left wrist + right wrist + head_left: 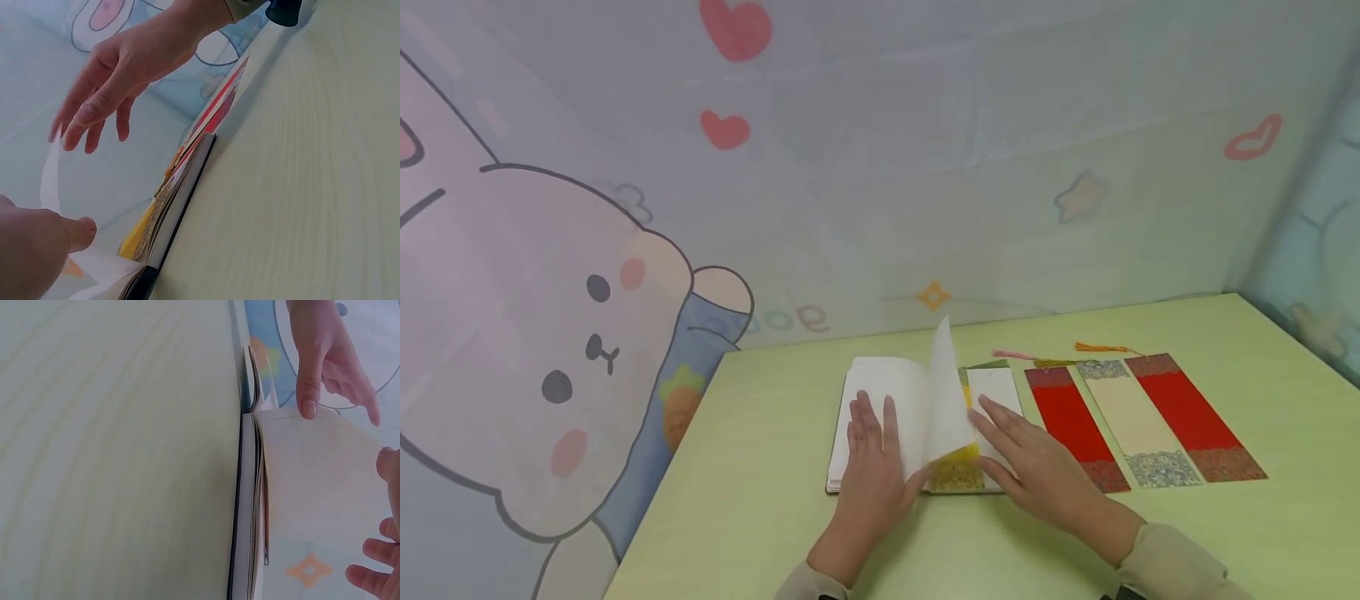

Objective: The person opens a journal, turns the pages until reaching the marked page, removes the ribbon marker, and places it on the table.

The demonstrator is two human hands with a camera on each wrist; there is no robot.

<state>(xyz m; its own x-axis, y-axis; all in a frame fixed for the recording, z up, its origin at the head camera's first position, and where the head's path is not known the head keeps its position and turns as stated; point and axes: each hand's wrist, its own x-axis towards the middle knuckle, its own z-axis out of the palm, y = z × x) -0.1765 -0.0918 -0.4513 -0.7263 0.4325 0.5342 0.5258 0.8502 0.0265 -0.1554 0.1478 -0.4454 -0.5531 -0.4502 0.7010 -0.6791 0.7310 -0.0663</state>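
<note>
An open notebook [889, 379] with blank white pages lies on the table. My left hand [874, 467] rests on its left page with the fingers stretched out. One page [949, 408] stands up near the middle, curving to the right. My right hand [1037, 462] is over the right side, fingers nearly straight, with fingertips at the edge of that raised page; the left wrist view shows the same hand [134, 62] at the page's top edge. Beneath the raised page, a yellow bookmark [958, 468] with a patterned end lies on the right-hand pages, partly hidden.
To the right of the notebook lie a red bookmark [1075, 421], a cream bookmark [1141, 417] and another red bookmark [1195, 417], all with patterned ends. Pink [1013, 355] and orange tassels [1101, 347] extend behind them. A printed cloth [880, 208] hangs behind the table [737, 500].
</note>
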